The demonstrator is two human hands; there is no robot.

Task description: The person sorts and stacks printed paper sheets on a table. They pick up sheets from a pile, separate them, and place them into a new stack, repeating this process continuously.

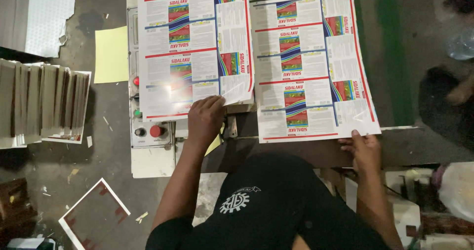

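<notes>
Seen from above: left hand [205, 116] pressed flat, fingers spread, on the near corner of the left printed sheet [192, 52]; right hand [366, 149] pinching the right printed sheet [313, 67] at its near edge. Beyond, both sheets flat on the tabletop [153, 161]; likely light, floppy, glossy-slick, best gripped by edges.

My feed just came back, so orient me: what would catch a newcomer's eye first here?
Two glossy printed sheets fill the top centre, the left sheet and the right sheet. The left hand presses the left sheet's near edge; the right hand grips the right sheet's near corner. A control panel with red and green buttons sits left of them.
</notes>
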